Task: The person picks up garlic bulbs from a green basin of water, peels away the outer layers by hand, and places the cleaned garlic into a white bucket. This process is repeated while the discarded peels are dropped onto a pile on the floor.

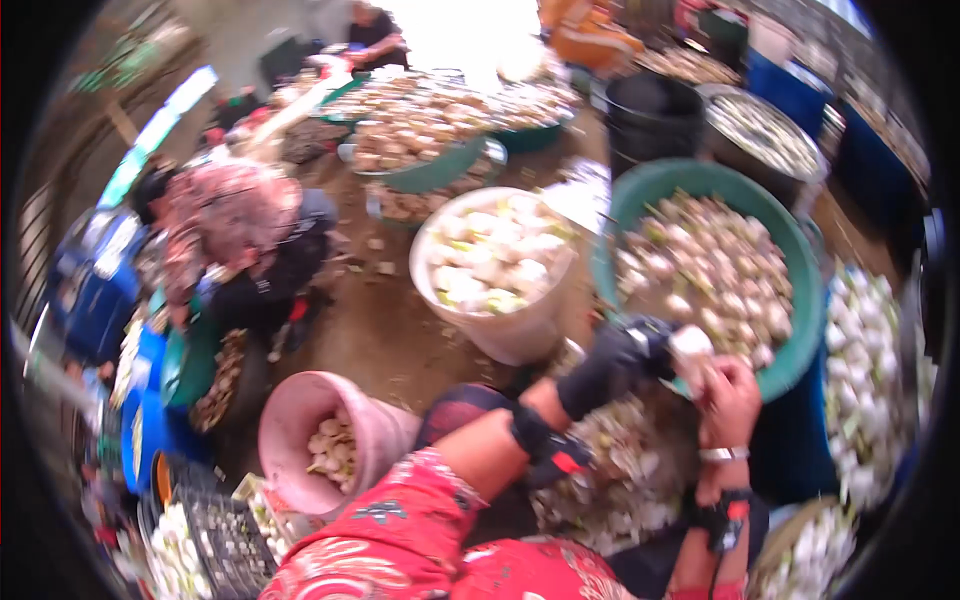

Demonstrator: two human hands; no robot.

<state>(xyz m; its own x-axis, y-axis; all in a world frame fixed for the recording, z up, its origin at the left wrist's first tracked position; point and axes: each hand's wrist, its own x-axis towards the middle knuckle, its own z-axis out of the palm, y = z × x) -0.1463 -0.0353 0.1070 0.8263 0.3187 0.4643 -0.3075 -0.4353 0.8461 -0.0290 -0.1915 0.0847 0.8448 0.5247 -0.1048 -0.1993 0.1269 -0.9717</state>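
My left hand [640, 350], in a black glove, grips a pale pinkish garlic bulb [691, 348]. Bare and closed, my right hand [728, 398] pinches at the lower end of the same bulb. Blur hides the fingertips and any small tool there. Both hands are at the near rim of a green tub [806, 310] of unpeeled pinkish bulbs [715, 250]. Below my arms lies a heap of pale papery skins [625, 465]. To the left of the tub stands a white bucket [500, 335] filled with whitish bulbs with green bits.
A pink bucket [385, 425] lies tipped at my left, some bulbs inside. A blue container of white bulbs [862, 370] stands at right. Black buckets [650, 105] are behind the tub. A co-worker [235, 220] bends over a tub at left; other people sit farther back.
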